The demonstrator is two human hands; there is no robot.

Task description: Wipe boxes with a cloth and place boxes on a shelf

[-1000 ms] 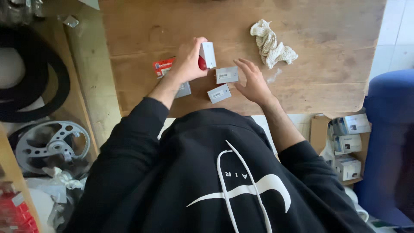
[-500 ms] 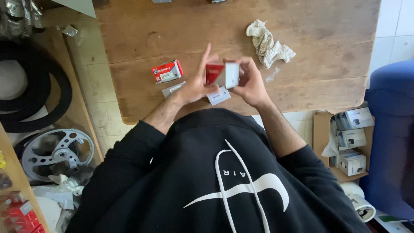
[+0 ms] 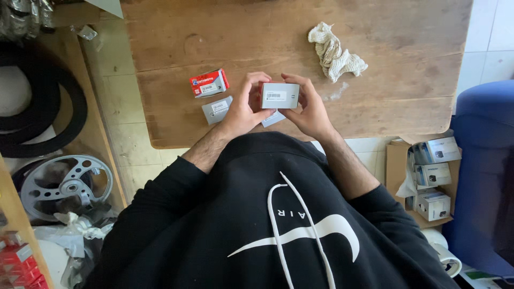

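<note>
Your left hand (image 3: 242, 107) and right hand (image 3: 309, 109) clasp 1 small grey cardboard box with a white barcode label (image 3: 280, 95) above the near edge of the worn wooden table (image 3: 375, 43), fingers curled snugly round its short ends, thumbs underneath. The box hangs level, label side up, just clear of the tabletop. At 9 o'clock from it lies a red-and-white carton (image 3: 209, 83); at 8 o'clock, a flat grey box (image 3: 217, 109); a third pale box (image 3: 274, 118) peeks from beneath your hands at 6 o'clock. A crumpled off-white rag (image 3: 334, 52) sits at 2 o'clock, well apart. By the look of it, you are at the inspecting or opening stage; turning an end flap toward a thumb would call for loosening 1 hand's hold.
</note>
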